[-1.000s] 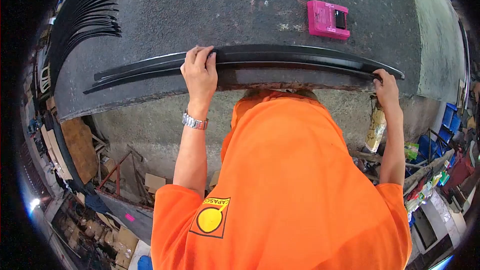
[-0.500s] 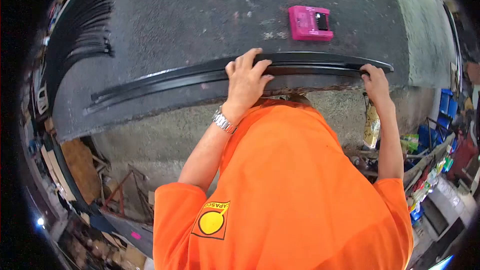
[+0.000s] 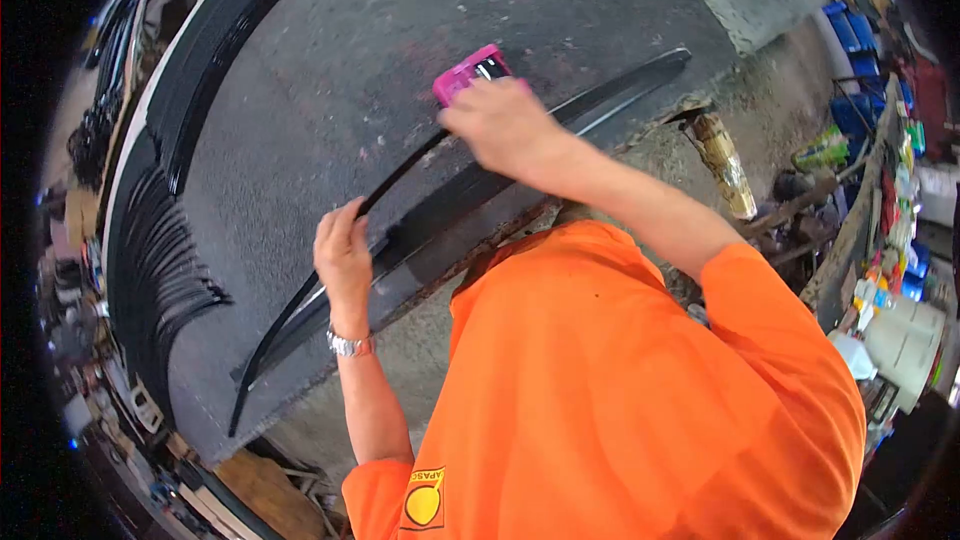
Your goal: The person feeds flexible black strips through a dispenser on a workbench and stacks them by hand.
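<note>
My left hand [image 3: 343,252], with a metal watch on its wrist, is closed around a thin, flexible black strip [image 3: 402,170]. The strip bows between my hands, and its free end hangs past the left hand to the lower left. My right hand [image 3: 505,132], smeared by motion, appears closed on the strip's other part, just in front of a pink box [image 3: 455,81] with a dark window. Beneath both hands a long black trim piece [image 3: 632,77] lies along the near edge of the dark work surface. My right forearm crosses above that piece.
The dark work surface [image 3: 300,130] has a rough near edge. Many thin black strips [image 3: 165,260] fan out at its left side, with a thick black bundle [image 3: 215,60] above them. A tape-wrapped post [image 3: 725,165] stands beside the surface; blue containers [image 3: 850,30] sit at right.
The thin strip is now lifted off the longer trim piece. My left hand has moved left and down, my right hand left towards the pink box. The view has rotated.
</note>
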{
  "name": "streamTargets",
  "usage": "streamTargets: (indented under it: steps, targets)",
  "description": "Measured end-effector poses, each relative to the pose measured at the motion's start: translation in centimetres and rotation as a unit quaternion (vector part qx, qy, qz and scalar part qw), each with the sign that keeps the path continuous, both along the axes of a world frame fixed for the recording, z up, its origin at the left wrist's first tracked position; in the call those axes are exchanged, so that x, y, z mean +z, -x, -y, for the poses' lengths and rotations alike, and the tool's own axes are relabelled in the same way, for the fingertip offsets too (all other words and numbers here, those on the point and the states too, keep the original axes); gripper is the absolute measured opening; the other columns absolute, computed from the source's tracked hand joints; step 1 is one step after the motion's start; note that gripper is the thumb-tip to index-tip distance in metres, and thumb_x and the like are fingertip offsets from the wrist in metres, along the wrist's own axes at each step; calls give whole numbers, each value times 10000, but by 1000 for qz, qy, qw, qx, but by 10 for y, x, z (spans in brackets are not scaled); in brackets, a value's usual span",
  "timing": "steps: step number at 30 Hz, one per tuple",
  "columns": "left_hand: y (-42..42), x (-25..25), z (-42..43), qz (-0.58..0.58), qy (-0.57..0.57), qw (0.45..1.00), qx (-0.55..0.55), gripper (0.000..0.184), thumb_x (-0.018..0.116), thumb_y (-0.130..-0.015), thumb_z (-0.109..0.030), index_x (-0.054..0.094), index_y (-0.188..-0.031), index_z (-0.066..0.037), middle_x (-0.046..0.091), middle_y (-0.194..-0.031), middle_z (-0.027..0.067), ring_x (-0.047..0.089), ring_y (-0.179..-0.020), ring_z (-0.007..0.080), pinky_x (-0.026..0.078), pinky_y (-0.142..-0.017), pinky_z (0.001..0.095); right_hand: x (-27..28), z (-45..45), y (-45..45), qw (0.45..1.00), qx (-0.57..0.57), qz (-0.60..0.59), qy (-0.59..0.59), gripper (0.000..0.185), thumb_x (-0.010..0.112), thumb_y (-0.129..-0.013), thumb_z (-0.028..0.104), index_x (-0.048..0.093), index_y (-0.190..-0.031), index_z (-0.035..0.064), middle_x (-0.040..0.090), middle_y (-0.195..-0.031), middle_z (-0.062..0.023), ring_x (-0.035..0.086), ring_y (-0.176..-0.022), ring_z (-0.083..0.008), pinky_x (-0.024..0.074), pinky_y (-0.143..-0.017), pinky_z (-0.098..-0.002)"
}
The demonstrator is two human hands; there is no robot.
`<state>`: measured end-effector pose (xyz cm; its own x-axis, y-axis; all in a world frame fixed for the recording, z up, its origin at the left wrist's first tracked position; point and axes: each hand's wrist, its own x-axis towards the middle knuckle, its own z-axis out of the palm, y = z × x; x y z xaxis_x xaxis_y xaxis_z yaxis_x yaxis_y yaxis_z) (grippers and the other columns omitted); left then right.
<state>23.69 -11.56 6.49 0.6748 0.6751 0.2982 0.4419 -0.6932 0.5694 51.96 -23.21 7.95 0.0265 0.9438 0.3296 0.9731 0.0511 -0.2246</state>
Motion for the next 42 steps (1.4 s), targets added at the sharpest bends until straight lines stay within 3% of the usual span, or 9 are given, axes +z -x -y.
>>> streamTargets:
  steps: [2, 7, 13, 22, 30, 33, 38, 41, 42]
  targets:
    - [6, 1, -11, -28, -14, 999, 16, 266, 661, -865, 42, 710, -1115, -36, 696, -995, 132, 663, -900, 298, 523, -799, 387, -2, -22, 23, 998, 34, -18, -52, 124, 655, -779, 93, 663, -901, 109, 631, -890, -69, 623, -909, -277, 496, -776, -429]
    - [9, -12, -28, -59, -100, 993, 31, 258, 649, -890, 29, 713, -1129, -47, 700, -1008, 124, 657, -903, 292, 521, -803, 387, -23, -55, 48, 998, 28, -32, -53, 117, 677, -771, 103, 658, -886, 114, 636, -900, -65, 632, -924, -269, 518, -796, -409]
    - [-3, -15, -32, -58, -143, 988, 18, 266, 655, -876, 18, 726, -1116, -72, 706, -1008, 111, 657, -920, 293, 520, -814, 401, -28, -54, 33, 999, 14, -33, -5, 82, 674, -779, 118, 663, -859, 104, 649, -907, -77, 655, -892, -280, 553, -728, -411]
    - [-88, -34, -19, -71, -178, 980, -49, 266, 640, -904, -12, 708, -1156, -65, 703, -1044, 104, 653, -940, 302, 516, -825, 409, -30, -33, -14, 999, 16, 22, -42, 76, 649, -804, 157, 689, -835, 101, 674, -879, -72, 668, -881, -261, 539, -720, -387]
    - [-170, -31, 9, -76, -143, 986, -38, 251, 658, -916, -47, 713, -1160, -63, 709, -1021, 112, 663, -930, 295, 529, -820, 403, -22, -2, -109, 1000, 3, 26, -2, 134, 631, -847, 190, 731, -905, 125, 710, -927, -70, 682, -931, -265, 529, -741, -409]
    - [-182, -26, 16, -85, -158, 983, -31, 243, 659, -914, -50, 720, -1148, -66, 714, -1001, 116, 670, -925, 298, 534, -810, 403, -32, 14, -153, 999, -15, 18, -25, 109, 598, -861, 203, 692, -838, 153, 678, -891, -56, 663, -961, -262, 525, -770, -418]
    - [-195, -15, 24, -98, -155, 983, -12, 209, 678, -899, -97, 735, -1100, -96, 719, -991, 120, 682, -899, 304, 545, -784, 409, -19, 59, -236, 998, -46, 39, -24, 108, 669, -770, 107, 671, -879, 108, 653, -854, -79, 675, -902, -290, 567, -742, -437]
    - [-203, -10, 26, -111, -166, 980, -9, 188, 679, -878, -101, 740, -1055, -119, 729, -969, 79, 692, -878, 288, 552, -760, 404, -25, 91, -287, 993, -91, 75, -29, 73, 634, -816, 111, 659, -884, 122, 650, -870, -64, 667, -912, -279, 558, -754, -425]
    - [-201, -13, 22, -128, -131, 983, -6, 207, 669, -918, -150, 737, -1107, -98, 731, -1001, 107, 697, -907, 305, 546, -784, 388, -25, 102, -304, 990, -113, 82, -19, 66, 638, -854, 147, 664, -909, 125, 653, -887, -59, 664, -924, -280, 556, -763, -432]
